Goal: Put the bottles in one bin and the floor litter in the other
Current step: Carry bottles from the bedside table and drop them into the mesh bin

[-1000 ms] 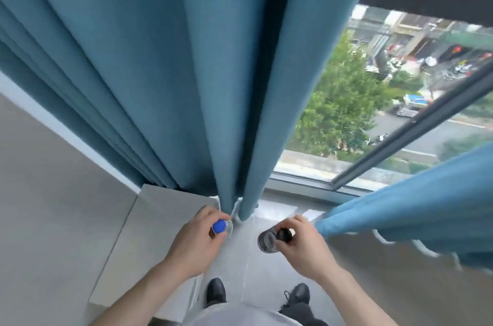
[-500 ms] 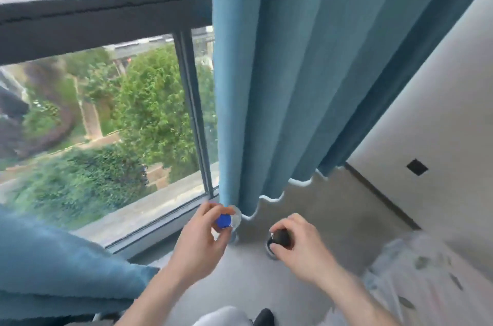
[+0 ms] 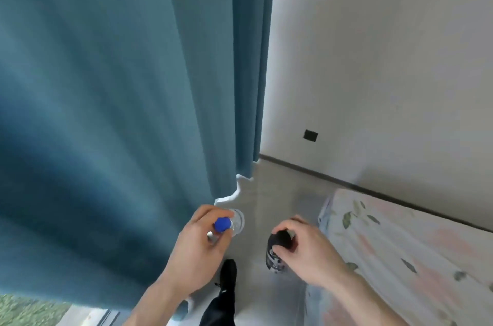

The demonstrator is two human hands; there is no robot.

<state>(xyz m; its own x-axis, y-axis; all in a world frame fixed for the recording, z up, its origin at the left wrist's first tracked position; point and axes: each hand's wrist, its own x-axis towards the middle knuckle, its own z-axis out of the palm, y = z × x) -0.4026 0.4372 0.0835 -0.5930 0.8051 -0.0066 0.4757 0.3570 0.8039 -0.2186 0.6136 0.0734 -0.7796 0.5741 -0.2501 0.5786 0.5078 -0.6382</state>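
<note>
Two bottles are in hand: a clear bottle [image 3: 234,223] with a blue cap [image 3: 222,224], pinched at the neck by the left hand [image 3: 198,248], and a dark bottle [image 3: 276,251] hanging from the right hand [image 3: 306,251], whose fingers curl over its top. Both hang above the pale floor [image 3: 269,203], just beside the blue curtain [image 3: 120,112]. Half a second ago a window filled the left of the view; now the view has swung to a plain wall [image 3: 386,45] and a flower-printed bed [image 3: 400,259] — the person, one black shoe [image 3: 229,272] stepping forward, seems to be turning away to carry them off. No bin shows, so what either holds cannot be told — nor is any floor litter visible, though the frame is blurred.
</note>
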